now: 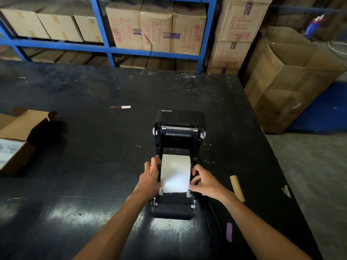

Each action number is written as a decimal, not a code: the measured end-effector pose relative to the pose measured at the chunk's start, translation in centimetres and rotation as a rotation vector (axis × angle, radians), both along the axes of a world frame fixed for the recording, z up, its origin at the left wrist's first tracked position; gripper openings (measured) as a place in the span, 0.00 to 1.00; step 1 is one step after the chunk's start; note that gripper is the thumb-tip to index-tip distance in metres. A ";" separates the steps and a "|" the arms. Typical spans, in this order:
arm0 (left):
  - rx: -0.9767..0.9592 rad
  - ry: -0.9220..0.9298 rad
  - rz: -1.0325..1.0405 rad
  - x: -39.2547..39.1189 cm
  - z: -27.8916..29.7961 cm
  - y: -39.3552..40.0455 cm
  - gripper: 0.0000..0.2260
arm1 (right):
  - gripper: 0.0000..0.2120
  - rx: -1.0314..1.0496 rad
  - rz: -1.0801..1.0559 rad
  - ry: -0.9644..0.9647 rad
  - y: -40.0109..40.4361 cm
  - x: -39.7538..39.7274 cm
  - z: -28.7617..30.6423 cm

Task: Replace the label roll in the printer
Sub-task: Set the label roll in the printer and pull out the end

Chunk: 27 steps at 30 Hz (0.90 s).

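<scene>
Black plastic Xprinter label printer point(178, 166) sits on the dark scuffed worktable point(84, 128), lid flipped up and back toward 12 o'clock, metal tear bar and roller exposed in the raised lid. White label roll point(175, 172) is seated in the printer's open bay, loose end of the paper drawn toward 6 o'clock and lying flat between the two light grey paper guides, leading edge just short of the black front roller. Left hand point(151, 178) is at the roll's 9 o'clock side, fingers curled over the printer's left wall, thumb pressing on the left edge of the paper; reads as a grip on the sheet edge, though the fingertips are partly hidden by the casing. Right hand point(203, 180) is at the roll's 3 o'clock side, fingers bent, thumb and forefinger pinching the right edge of the paper near the right guide. Both forearms come in from 6 o'clock. Bare brown cardboard tube core point(237, 188) lies on the table at 3 o'clock of the printer, just beside the right wrist, not touching it. Open brown cardboard carton point(16, 136) sits at the table's 9 o'clock edge, well apart from the printer. Small white and brown strip point(121, 107) lies on the table at 11 o'clock of the printer. Purple sticker point(229, 232) is on the table at 5 o'clock. Blue steel shelving point(105, 44) with stacked printed cartons runs along 12 o'clock; a tall open brown box point(281, 87) stands off the table at 2 o'clock.
</scene>
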<state>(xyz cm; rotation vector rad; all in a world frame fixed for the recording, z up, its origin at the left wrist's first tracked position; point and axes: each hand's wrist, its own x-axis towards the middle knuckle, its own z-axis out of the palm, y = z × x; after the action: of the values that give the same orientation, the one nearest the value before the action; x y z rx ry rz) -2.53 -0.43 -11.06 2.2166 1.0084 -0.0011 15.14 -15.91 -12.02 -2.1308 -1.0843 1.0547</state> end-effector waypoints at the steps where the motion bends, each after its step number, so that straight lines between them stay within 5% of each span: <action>1: 0.010 0.015 -0.011 0.1 0.1 0.0 0.29 | 0.21 0.015 -0.057 0.037 -0.2 -0.2 -0.1; 17: 0.022 0.018 0.061 0.2 -0.5 -0.3 0.36 | 0.21 -0.050 -0.083 -0.009 0.5 -1.0 -0.2; 23: 0.041 0.068 0.045 0.5 0.0 -0.2 0.38 | 0.23 0.020 -0.337 0.073 0.3 -1.9 -0.5; 27: 0.166 0.087 0.124 -0.6 0.4 -1.0 0.33 | 0.20 0.009 -0.220 -0.043 0.4 -2.4 -0.8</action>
<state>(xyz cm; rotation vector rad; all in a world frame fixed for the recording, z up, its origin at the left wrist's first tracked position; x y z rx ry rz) -3.15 -1.43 -10.61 2.3163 1.2319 0.0436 12.79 -15.54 -12.82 -2.2148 -0.8478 0.9035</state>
